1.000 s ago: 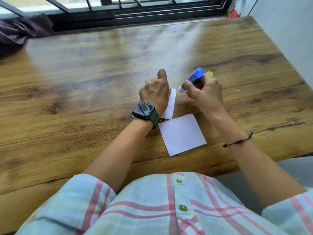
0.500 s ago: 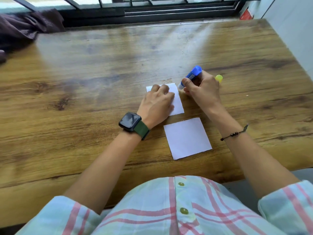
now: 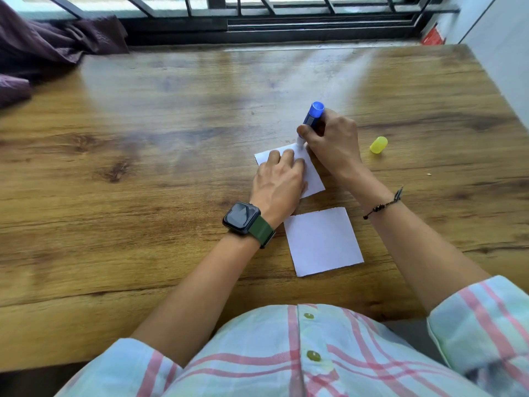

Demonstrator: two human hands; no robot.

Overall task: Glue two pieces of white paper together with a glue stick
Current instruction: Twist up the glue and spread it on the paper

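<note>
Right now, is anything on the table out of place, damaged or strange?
Nothing serious. The yellow cap lies on its side on the table, apart from the glue stick in the right hand. The near paper has a slightly rough far edge. The left hand presses the far paper.

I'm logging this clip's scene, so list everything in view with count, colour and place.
paper: 2, white; one lying free near the table's front edge, one farther back under the left hand
glue stick: 1, blue; in the right hand's grip, tip down at the far paper's back corner
cap: 1, yellow; on the table right of the hands
cloth: 1, dark purple; far left by the window
table: 1, brown wood
watch: 1, black with green strap; left wrist
bracelet: 1, dark beads; right wrist
shirt: 1, pale plaid with pink stripes
left hand: flat on the far paper
right hand: holding the stick
</note>
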